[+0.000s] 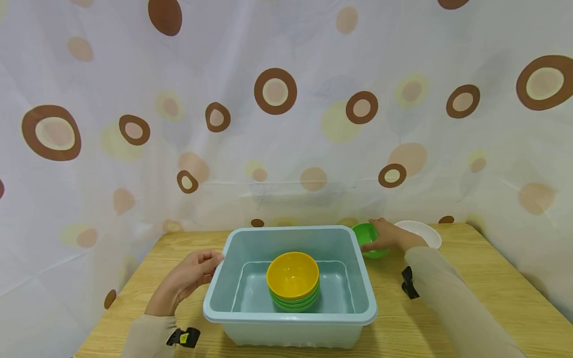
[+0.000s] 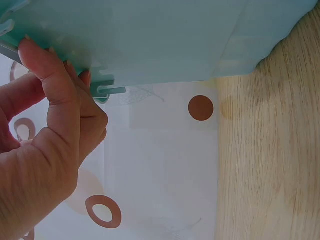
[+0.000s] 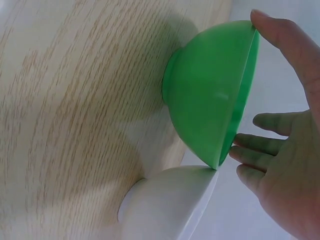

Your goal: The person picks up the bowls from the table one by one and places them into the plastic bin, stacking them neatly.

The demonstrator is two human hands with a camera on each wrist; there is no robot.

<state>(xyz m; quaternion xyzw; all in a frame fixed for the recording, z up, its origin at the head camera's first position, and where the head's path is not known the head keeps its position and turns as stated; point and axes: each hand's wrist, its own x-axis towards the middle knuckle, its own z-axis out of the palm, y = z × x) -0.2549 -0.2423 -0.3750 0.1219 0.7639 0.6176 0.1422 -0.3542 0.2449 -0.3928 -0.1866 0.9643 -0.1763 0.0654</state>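
My left hand (image 1: pixel 190 273) holds the left rim of a light blue plastic tub (image 1: pixel 290 318); in the left wrist view its curled fingertips sit up under the rim. Inside the tub stands a yellow bowl (image 1: pixel 293 277), nested on top of several green bowls (image 1: pixel 295 304). Over a separate green bowl (image 3: pixel 210 90), upright on the table right of the tub, spreads my right hand (image 3: pixel 287 150). Its thumb touches one side of that rim and the fingertips reach the opposite side, with the fingers fairly straight.
A white bowl (image 1: pixel 423 231) stands to the right of the green one, their rims meeting in the right wrist view. The wooden table (image 1: pixel 429 308) ends at the back against a patterned curtain (image 1: pixel 286 149) with brown circles.
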